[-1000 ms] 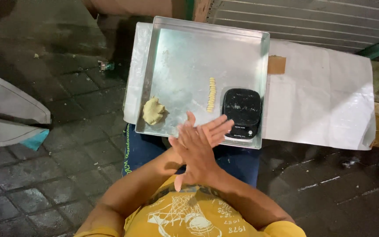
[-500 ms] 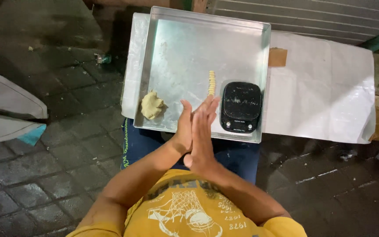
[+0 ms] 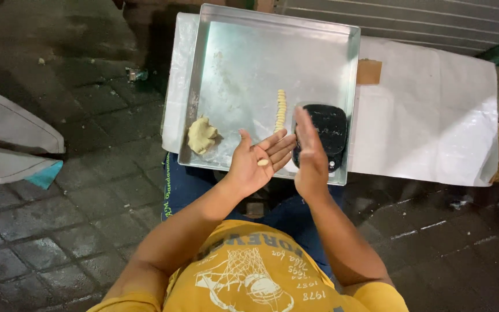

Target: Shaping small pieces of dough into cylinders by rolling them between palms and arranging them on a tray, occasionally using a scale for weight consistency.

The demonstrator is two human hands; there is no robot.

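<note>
Right now a small pale dough piece (image 3: pixel 263 162) lies on the upturned palm of the left hand (image 3: pixel 256 162), near the base of the fingers. That hand is spread flat and grips nothing; the piece simply rests there, its slightly longer side running across the palm. The right hand (image 3: pixel 309 156) stands on edge just to the right of it, fingers straight and together, palm turned toward the piece, apart from it and holding nothing. Both hands hover over the near edge of a metal tray (image 3: pixel 342 52). On the tray, just beyond the fingertips, a row of small dough pieces (image 3: pixel 281 110) runs away from the person. A dough lump (image 3: pixel 202 134) lies to the left, and a black scale (image 3: pixel 327 130) sits partly behind the right hand. Nothing stands between the palms.
</note>
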